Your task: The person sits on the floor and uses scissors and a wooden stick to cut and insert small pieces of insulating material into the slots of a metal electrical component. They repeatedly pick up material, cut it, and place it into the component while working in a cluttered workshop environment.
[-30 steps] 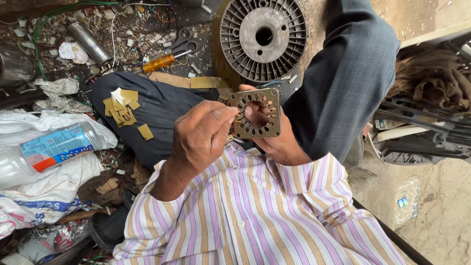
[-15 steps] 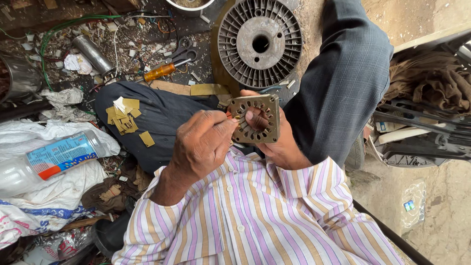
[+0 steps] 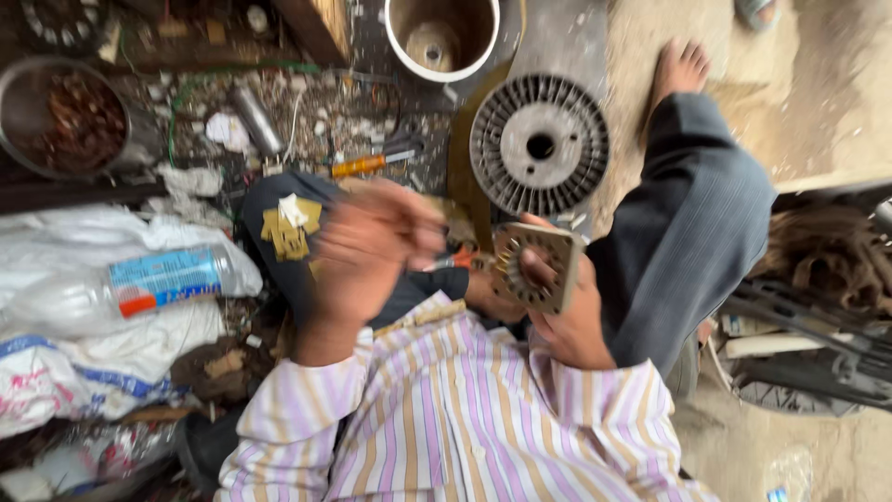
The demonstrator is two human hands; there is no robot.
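Note:
My right hand (image 3: pixel 574 327) holds a square metal stator core (image 3: pixel 542 270) with a round toothed opening, upright over my lap, thumb across its face. My left hand (image 3: pixel 364 249) is blurred with motion, raised a short way left of the core and not touching it. Whether its fingers pinch anything cannot be made out. Several small yellow paper pieces (image 3: pixel 288 229) lie on my dark-trousered left knee. An orange-handled tool (image 3: pixel 457 261) shows between the two hands.
A round finned metal disc (image 3: pixel 539 144) lies on the floor ahead, with a white bucket (image 3: pixel 441 35) beyond it. An orange-handled screwdriver (image 3: pixel 359 165), a metal cylinder (image 3: pixel 255 121) and a bowl (image 3: pixel 58 112) lie at left. A plastic bottle (image 3: pixel 167 277) rests on white sacks. Tangled metal parts (image 3: pixel 827 279) lie at right.
My left hand has pulled off the stator core and swung left. The core has tilted and stays in my right hand. The view has shifted up, showing the bucket and my foot.

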